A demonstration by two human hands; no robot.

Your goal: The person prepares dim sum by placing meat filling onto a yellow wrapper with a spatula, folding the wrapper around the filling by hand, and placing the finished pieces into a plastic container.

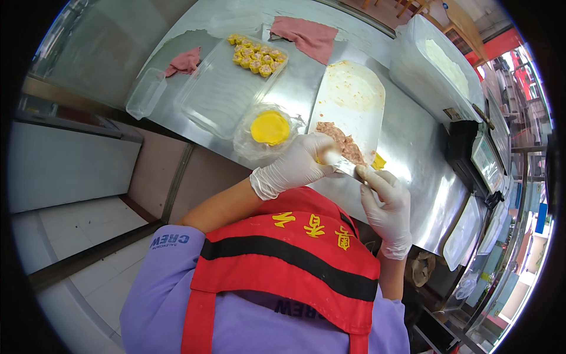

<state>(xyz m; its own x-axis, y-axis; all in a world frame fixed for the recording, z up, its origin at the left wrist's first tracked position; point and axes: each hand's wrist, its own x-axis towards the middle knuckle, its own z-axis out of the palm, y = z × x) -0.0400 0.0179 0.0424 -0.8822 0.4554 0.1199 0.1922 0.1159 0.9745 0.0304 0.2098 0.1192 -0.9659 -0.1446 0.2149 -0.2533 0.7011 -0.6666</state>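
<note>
My left hand [299, 164], in a white glove, is closed, and a sliver of a yellow dumpling wrapper [319, 159] shows at its fingers; the rest of that wrapper is hidden. In my gloved right hand [386, 203] is a flat metal filling spatula [346, 167], its blade reaching to the left fingertips. Pink minced meat [348, 144] lies just beyond both hands, at the near end of a white tray [369, 103] smeared with residue. Left of it, a stack of round yellow wrappers [270, 128] rests on clear plastic. Another yellow piece [379, 160] sits by the tray's right edge.
A clear shallow tray [206, 106] holds several filled yellow dumplings [257, 57] at its far end. Pink cloths [303, 36] and a small clear container [147, 93] lie around it. At right stand a large plastic bin [433, 65] and a black scale-like device [480, 156] on the metal table [413, 183].
</note>
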